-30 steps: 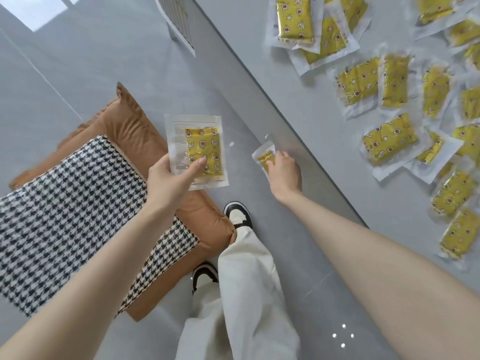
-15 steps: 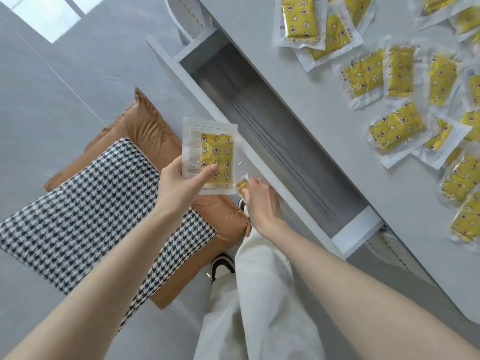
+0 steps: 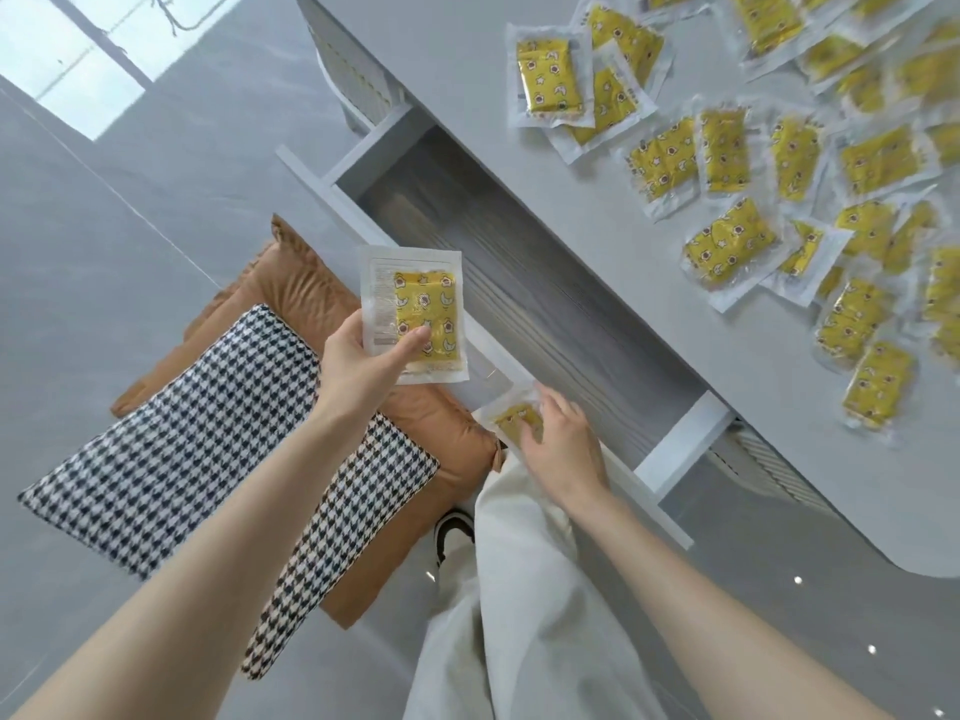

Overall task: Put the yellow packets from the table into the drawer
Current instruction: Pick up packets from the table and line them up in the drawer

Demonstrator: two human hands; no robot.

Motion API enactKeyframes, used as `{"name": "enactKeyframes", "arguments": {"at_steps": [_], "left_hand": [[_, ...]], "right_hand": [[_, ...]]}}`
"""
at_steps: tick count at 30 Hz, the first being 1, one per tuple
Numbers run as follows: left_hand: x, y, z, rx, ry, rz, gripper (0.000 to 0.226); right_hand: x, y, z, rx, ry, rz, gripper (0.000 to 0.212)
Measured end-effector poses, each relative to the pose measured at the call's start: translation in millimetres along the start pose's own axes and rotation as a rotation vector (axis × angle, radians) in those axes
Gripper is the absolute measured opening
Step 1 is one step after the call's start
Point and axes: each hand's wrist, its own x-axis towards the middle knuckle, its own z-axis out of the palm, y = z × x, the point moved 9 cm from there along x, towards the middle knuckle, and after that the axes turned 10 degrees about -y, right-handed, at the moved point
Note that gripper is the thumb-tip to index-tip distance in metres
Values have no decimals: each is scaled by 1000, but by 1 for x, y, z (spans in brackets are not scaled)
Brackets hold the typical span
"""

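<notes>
my left hand point(image 3: 358, 371) pinches one yellow packet point(image 3: 423, 314) near its lower edge, thumb on the face toward me, holding it upright above the drawer's front rail. my right hand point(image 3: 563, 454) grips a second packet point(image 3: 511, 423), fingers curled over it, just at the near stretch of that rail. the drawer point(image 3: 519, 283) stands pulled out, its grey wood-grain floor bare where i can see it, running from 11 o'clock to 4 o'clock across my view. the table point(image 3: 467, 70) lies beyond it, with the loose packets point(image 3: 730, 246) scattered from 1 to 3 o'clock, some overlapping.

as i judge it, the step in hand is the drop: both packets must cross the front rail and land on the drawer floor. from my right hand the open floor lies at 1 o'clock, close by; from my left it lies at 2 o'clock. i'd carry each well past the rail before letting go, lower it near the floor and release it flat, since the glossy clear wrappers look likely to slide or catch the rail and fall toward the cushion point(image 3: 208, 407) at 8 o'clock. laying them toward one end would leave room for the many to come.
</notes>
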Motion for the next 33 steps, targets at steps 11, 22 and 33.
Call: {"name": "enactKeyframes", "arguments": {"at_steps": [11, 22, 33], "left_hand": [[23, 15, 44, 311, -137, 18, 47], [76, -36, 162, 577, -322, -114, 68], [110, -118, 230, 822, -458, -195, 64]], "right_hand": [[-3, 50, 1, 710, -3, 273, 14], [-1, 184, 2, 1156, 262, 726, 33], [28, 238, 9, 892, 462, 750, 36]]}}
